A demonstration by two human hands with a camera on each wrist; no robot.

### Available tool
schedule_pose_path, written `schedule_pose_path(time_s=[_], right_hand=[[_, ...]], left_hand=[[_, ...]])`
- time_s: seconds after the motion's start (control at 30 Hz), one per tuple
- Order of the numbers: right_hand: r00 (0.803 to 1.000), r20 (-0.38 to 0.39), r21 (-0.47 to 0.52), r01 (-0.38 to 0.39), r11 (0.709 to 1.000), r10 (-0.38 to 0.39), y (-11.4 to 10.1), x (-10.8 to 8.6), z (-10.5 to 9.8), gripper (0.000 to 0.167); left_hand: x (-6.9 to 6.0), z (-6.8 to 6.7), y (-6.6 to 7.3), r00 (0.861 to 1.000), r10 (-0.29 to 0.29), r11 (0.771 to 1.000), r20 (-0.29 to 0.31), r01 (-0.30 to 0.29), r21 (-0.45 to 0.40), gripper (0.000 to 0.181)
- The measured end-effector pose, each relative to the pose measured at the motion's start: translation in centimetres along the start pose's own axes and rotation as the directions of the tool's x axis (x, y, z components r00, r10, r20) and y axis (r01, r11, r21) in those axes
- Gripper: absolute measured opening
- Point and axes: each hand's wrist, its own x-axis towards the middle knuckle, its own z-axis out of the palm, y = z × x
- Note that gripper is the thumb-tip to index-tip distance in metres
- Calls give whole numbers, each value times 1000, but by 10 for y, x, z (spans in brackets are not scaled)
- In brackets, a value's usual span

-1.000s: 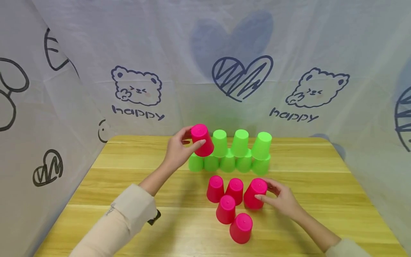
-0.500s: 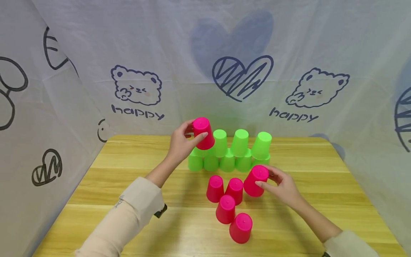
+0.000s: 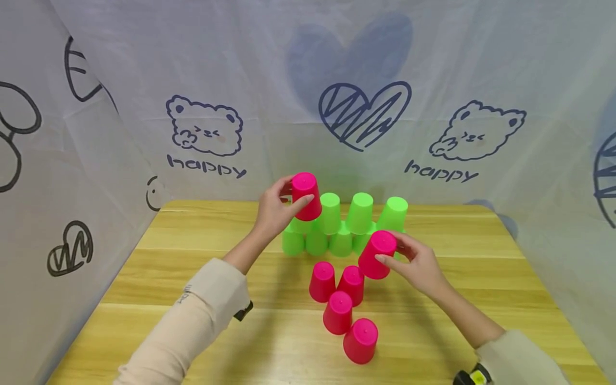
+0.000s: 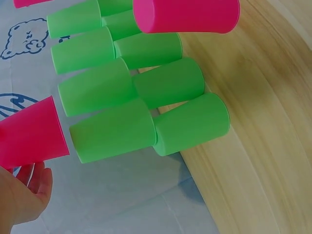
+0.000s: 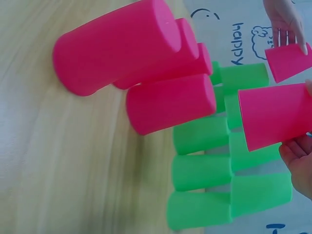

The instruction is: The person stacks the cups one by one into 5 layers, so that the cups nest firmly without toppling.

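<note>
My left hand (image 3: pixel 276 214) grips an upside-down pink cup (image 3: pixel 306 198), thumb on the near side, raised in front of the left end of the green cups. My right hand (image 3: pixel 420 264) holds another upside-down pink cup (image 3: pixel 377 255) by its side, slightly tilted and lifted off the table. Both held cups also appear in the right wrist view, the right one (image 5: pixel 273 117) nearer the camera. Several pink cups (image 3: pixel 338 313) stand inverted below the hands. Behind them is a two-level wall of inverted green cups, an upper row (image 3: pixel 361 214) on a lower row (image 3: pixel 341 241), partly hidden by the held cups.
The cups stand on a wood-grain table (image 3: pixel 457 305). A pale cloth (image 3: pixel 279 80) with drawn hearts and bears hangs behind it and along the sides. Close by the right hand's cup is a standing pink cup (image 3: pixel 353 283).
My right hand has lifted its pink cup off the table and carried it up and slightly left. My left hand has risen a little and drifted right with its pink cup.
</note>
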Motion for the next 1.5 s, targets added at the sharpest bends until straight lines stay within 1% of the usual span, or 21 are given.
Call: schedule_pose_path(time_s=[0.1,0.17,0.27,0.5,0.73,0.87,1.07,1.13,1.27,1.37,1.5], right_hand=[[1000,-4,-19,-28,999,28,-5,6,2,49],[999,-15,-15,-33,999,33,-8,10,3,49],[999,-34,-3,-26,1000,26,-13,15,6,49],[998,-53,32,-14,999,15,-24,26,10,48],[996,-84,63,32,998,-26,-32,39,11,47],[995,-98,62,22,998,-15,-36,47,12,47],[992,-125,80,41,996,-31,-41,60,12,45],[991,-130,87,35,996,-24,-41,63,13,45],[990,-141,108,-3,994,18,-42,70,14,46],[986,-164,106,-22,994,39,-42,76,13,47],[981,-190,90,-17,996,34,-43,86,12,48]], left_hand=[[1,1,0,1000,-7,1000,-6,7,2,51],[3,1,0,1000,-10,1000,-9,10,-2,51],[4,2,0,1000,-15,1000,-10,15,-4,51],[10,5,1,1000,-20,1000,-15,20,9,51],[15,10,4,999,-21,1000,-35,21,-11,52],[17,12,4,999,-24,1000,-31,24,-7,51],[19,14,6,999,-29,1000,-21,29,6,53],[20,15,5,999,-31,999,-20,31,9,53],[23,15,4,999,-38,999,-20,39,14,52],[24,15,4,999,-44,999,-15,45,23,53],[26,15,4,999,-45,999,-14,45,25,54]])
